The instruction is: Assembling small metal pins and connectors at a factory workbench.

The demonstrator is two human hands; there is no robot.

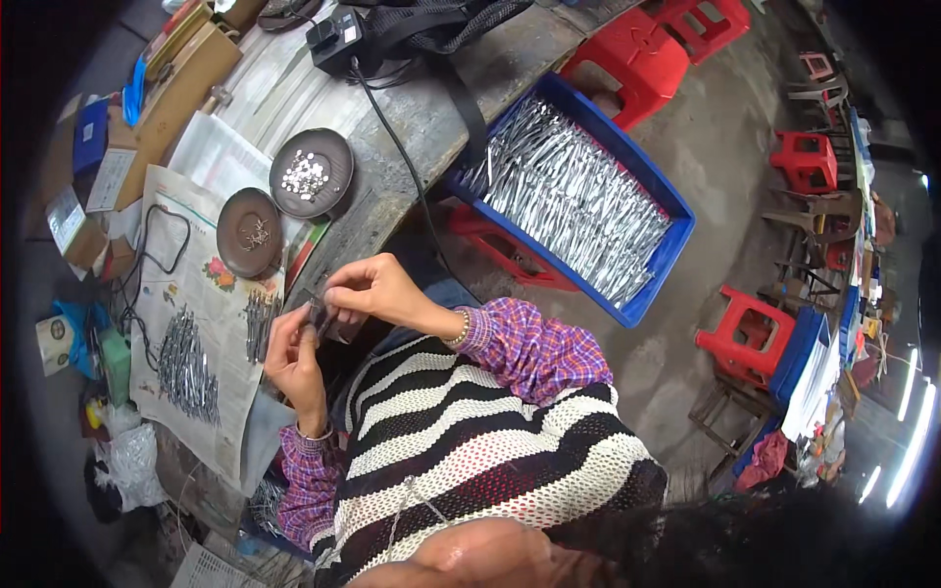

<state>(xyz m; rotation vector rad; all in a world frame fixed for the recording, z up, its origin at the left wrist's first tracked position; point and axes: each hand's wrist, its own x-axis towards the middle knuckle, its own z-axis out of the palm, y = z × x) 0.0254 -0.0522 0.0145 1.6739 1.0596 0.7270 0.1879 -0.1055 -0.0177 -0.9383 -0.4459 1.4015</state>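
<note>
At the table edge, my left hand [294,361] pinches a small, dark metal piece [316,308] with its fingertips. My right hand [388,294] has its thumb and forefinger closed at the same spot; what exactly sits between them is too small to make out. Just beyond lies a row of slim metal pieces [260,325] on newspaper [196,265]. To its left is a larger pile of similar pieces [186,372]. One dark round dish [231,208] contains tiny pin-like parts [256,232]; another dish [339,149] contains small shiny discs [304,175].
A blue crate [678,241] full of slim silver pieces stands to my right on a red stool [500,247]. A black cable [404,157] runs from an adapter [335,41] over the table edge. Cardboard boxes [186,83] line the far left; more red stools [637,59] stand beyond.
</note>
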